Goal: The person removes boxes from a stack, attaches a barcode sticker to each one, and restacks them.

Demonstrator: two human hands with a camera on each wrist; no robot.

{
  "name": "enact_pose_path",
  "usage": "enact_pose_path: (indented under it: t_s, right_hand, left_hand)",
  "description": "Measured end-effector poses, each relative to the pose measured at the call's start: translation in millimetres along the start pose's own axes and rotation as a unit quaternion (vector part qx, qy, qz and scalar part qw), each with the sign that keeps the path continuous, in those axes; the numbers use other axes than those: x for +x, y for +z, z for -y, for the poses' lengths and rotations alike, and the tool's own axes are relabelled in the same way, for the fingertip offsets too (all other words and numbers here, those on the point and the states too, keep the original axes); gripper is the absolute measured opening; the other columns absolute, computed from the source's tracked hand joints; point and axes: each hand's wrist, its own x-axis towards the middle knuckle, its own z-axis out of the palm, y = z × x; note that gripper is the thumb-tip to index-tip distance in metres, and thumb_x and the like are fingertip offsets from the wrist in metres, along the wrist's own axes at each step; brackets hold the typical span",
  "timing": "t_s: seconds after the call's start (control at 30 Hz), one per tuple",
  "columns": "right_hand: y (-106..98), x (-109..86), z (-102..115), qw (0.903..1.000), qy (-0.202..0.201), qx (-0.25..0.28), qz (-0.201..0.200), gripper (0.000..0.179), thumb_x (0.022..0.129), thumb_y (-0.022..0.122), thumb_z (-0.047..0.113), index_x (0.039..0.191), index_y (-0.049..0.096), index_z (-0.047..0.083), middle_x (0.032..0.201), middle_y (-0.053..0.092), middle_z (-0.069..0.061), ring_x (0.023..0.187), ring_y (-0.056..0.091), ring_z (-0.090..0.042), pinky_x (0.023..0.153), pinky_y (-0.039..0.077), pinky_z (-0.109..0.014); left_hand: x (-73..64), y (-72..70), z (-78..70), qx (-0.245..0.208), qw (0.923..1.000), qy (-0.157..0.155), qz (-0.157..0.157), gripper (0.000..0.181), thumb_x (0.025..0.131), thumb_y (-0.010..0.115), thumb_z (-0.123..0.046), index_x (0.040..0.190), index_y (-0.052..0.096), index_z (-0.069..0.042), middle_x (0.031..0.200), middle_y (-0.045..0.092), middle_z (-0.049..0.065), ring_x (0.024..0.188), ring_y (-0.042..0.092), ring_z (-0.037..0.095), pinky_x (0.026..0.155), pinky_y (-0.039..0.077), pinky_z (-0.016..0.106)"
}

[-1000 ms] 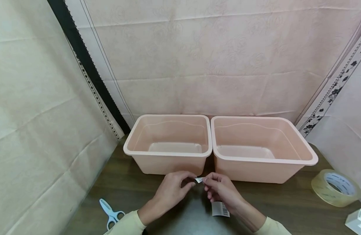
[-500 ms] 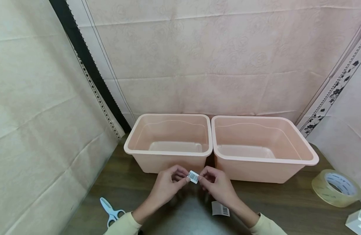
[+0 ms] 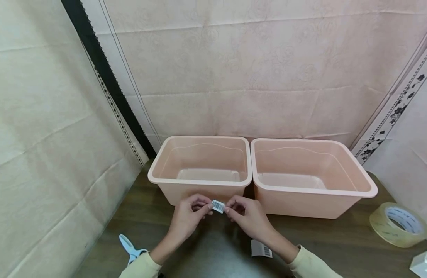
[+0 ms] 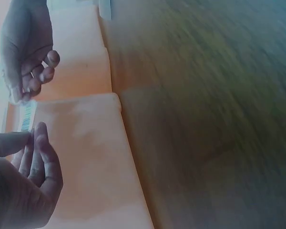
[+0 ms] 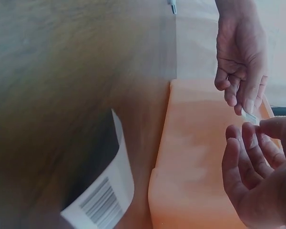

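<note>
A small white barcode sticker is stretched between both hands in front of the left pink bin. My left hand pinches its left edge between thumb and fingertips. At the opposite edge, my right hand pinches it the same way. The left wrist view shows the sticker's bars between the two sets of fingertips. On the table below the right forearm lies a curled white label sheet, whose printed barcode is plain in the right wrist view.
A second pink bin stands against the first one's right side. A roll of clear tape sits at the table's right, with a white block-like object nearer. Light blue scissors lie at the left, partly under the sleeve.
Both hands have moved left and slightly away from me with the sticker. Its barcode face has turned into view since one second ago. The bins and label sheet stay in place.
</note>
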Motion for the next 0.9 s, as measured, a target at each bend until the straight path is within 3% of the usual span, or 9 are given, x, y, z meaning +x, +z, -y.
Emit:
enact_pose_path:
  t_s: [0.1,0.23,0.43,0.7,0.9]
  right_hand:
    - [1.8,0.8,2.1,1.0000,-0.001,0.006,0.000,0.007,0.099,0.076,0.022,0.092,0.073,0.022,0.077,0.072,0.002,0.067,0.069,-0.015,0.060,0.056,-0.025]
    - [4.3,1.7,3.7,0.9999,-0.004,0.008,0.007,0.003,0.100,0.075,0.023,0.101,0.074,0.021,0.086,0.075,0.005,0.076,0.069,-0.008,0.068,0.058,-0.024]
    - [12.8,7.4,5.9,0.9973,-0.022,0.050,0.050,0.023,0.102,0.071,0.020,0.124,0.073,0.012,0.111,0.079,0.006,0.105,0.075,-0.010,0.091,0.062,-0.029]
    - [30.4,18.1,10.6,0.9909,-0.042,0.100,0.081,0.030,0.103,0.067,0.013,0.133,0.069,0.010,0.130,0.075,-0.011,0.122,0.073,-0.028,0.100,0.059,-0.031]
    - [37.8,29.3,12.9,0.9887,-0.030,0.128,0.072,0.039,0.104,0.064,0.009,0.143,0.063,0.012,0.142,0.070,-0.006,0.133,0.066,-0.025,0.104,0.056,-0.029]
  left_hand:
    - [2.7,-5.3,4.4,-0.008,0.9998,0.005,-0.019,0.005,0.093,0.081,-0.009,0.095,0.076,-0.008,0.087,0.078,0.017,0.073,0.076,0.019,0.064,0.058,0.025]
    - [7.5,-12.7,9.1,0.013,0.9978,0.021,-0.061,0.005,0.094,0.081,-0.010,0.093,0.076,-0.008,0.083,0.077,0.011,0.075,0.076,0.024,0.068,0.060,0.024]
    - [13.1,-23.0,13.6,0.041,0.9928,0.023,-0.110,0.006,0.093,0.080,-0.009,0.090,0.076,-0.007,0.087,0.079,0.008,0.076,0.077,0.015,0.068,0.061,0.022]
    - [12.6,-27.5,14.5,0.065,0.9902,0.023,-0.122,0.005,0.093,0.081,-0.008,0.089,0.077,-0.009,0.087,0.079,0.006,0.078,0.075,0.008,0.070,0.062,0.022]
    - [13.1,-27.0,15.5,0.066,0.9889,0.029,-0.130,0.005,0.093,0.079,-0.006,0.089,0.077,-0.009,0.086,0.079,0.006,0.076,0.077,0.012,0.068,0.062,0.023]
